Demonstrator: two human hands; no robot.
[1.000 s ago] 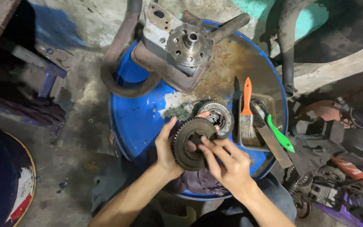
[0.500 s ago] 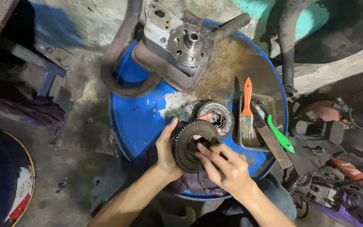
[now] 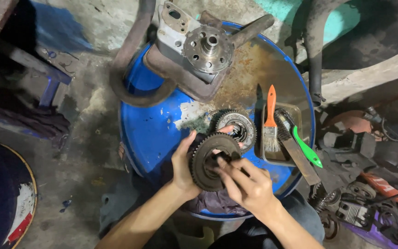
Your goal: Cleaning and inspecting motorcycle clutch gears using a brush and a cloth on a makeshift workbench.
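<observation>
Left hand [image 3: 184, 168] grips toothed steel gear [image 3: 212, 161] by left rim, over near edge of blue drum [image 3: 150, 131]. Gear bore hidden behind right hand [image 3: 247, 184], fingers pinching at hub; what they pinch unclear. Second gear [image 3: 237, 127] just behind, partly covered. Right of it: orange-handled brush [image 3: 270, 115], green-handled wire brush [image 3: 300, 140].

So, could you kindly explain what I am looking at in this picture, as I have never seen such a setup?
The view comes from a camera worn on a person's head, looking down at their own bare hands. The left hand grips the rim of a dark toothed gear; the right hand has its fingers at the gear's centre. Beneath is a blue drum lid, used as a table. On it lie a second gear, a metal hub part, an orange brush and a green brush in a small tray.
</observation>
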